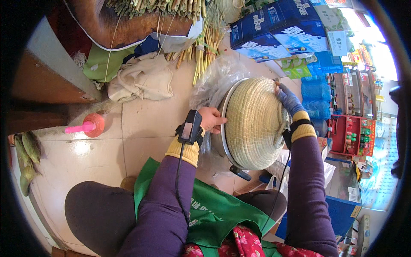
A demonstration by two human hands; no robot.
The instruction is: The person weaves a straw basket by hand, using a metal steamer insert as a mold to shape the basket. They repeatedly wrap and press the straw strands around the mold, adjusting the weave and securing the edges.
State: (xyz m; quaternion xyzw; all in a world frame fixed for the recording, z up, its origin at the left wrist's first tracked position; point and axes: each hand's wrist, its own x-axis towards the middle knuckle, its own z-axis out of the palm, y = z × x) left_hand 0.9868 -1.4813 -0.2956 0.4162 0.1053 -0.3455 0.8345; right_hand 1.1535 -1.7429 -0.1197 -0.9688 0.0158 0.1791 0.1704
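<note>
A woven straw basket (253,125), coiled in rows, rests tilted in a round metal pan (228,128) with a black handle (240,173). My left hand (212,120) is bare and touches the pan's rim with thumb and fingers near the basket's side; whether it grips the rim is unclear. On the far side, my right hand (286,96), in a blue-grey glove with bare fingertips, lies against the basket's edge, its fingers bent over it. Part of that hand is hidden by the basket. Clear plastic sheeting (208,83) lies around the pan.
Bundled straw stalks (205,48) and a beige cloth (141,78) lie beyond the pan. A red-pink round object (93,125) stands on the tiled floor at left, near green gourd-like vegetables (30,147). Blue cartons (279,29) and a red drinks rack (356,135) stand at right.
</note>
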